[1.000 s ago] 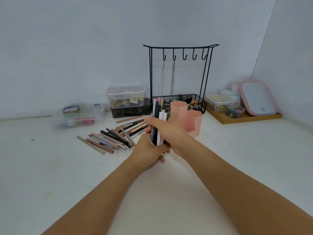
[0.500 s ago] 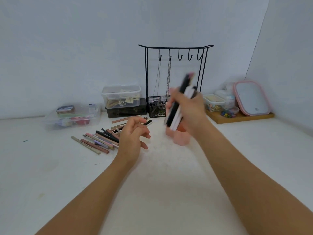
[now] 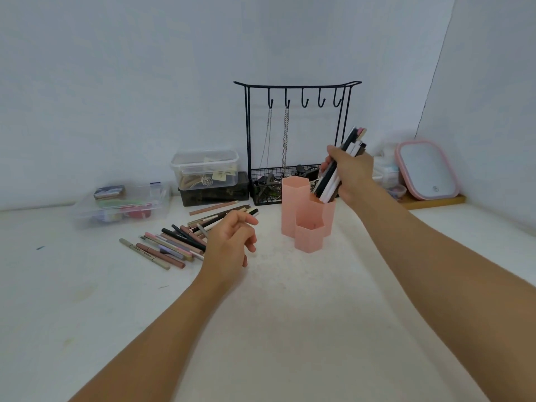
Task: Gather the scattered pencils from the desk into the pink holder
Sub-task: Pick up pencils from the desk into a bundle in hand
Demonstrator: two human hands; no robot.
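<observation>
The pink holder, made of hexagonal tubes, stands in the middle of the white desk. My right hand grips a bundle of pencils tilted over the holder's right rear tube, their lower ends at its mouth. Several scattered pencils lie in a loose pile to the left of the holder. My left hand hovers over the right end of that pile, fingers loosely curled and holding nothing.
A black wire jewellery stand with hanging chains rises behind the holder. Clear plastic boxes and a flat clear case sit at the back left. A pink-rimmed mirror leans on a wooden tray at the right.
My right hand carried the pencil bundle from in front of me up and right, then lowered it to the holder's mouth. My left hand let go of the bundle and moved left over the pile.
</observation>
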